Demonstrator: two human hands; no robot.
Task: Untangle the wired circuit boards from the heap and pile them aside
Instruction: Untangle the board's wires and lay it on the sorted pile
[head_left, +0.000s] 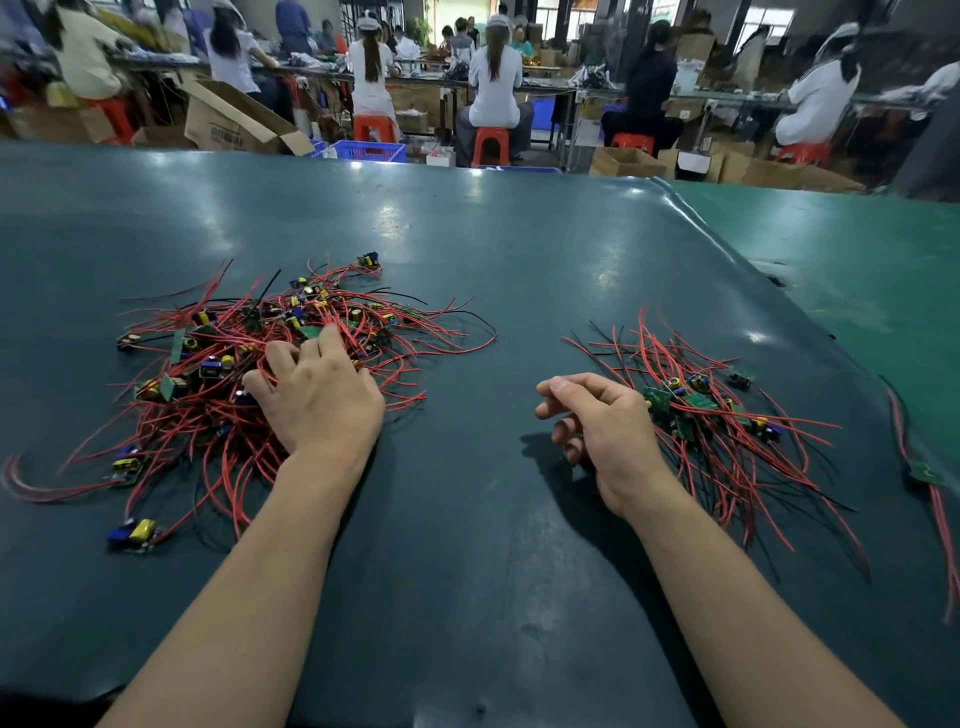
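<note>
Head view: dark green counter (467, 249) carries two groups. Heap (249, 374) of wired circuit boards lies toward left edge, red wires spreading to all sides, no single long axis. Left grip (317, 395) rests on heap's right part, fingers spread and bent into wires; whether it pinches something, cannot tell. Sorted pile (711, 415) toward right edge, wires running mostly near-to-far. Right grip (597, 421) just left of pile, fingers loosely curled, holding nothing.

Two groups of wired circuit boards lie on one counter (467, 234): a large tangled heap (218, 374) at left of frame and a smaller sorted pile (717, 415) at right. Boards per group cannot be counted. Two hands: left hand (317, 395), right hand (597, 421).
</note>
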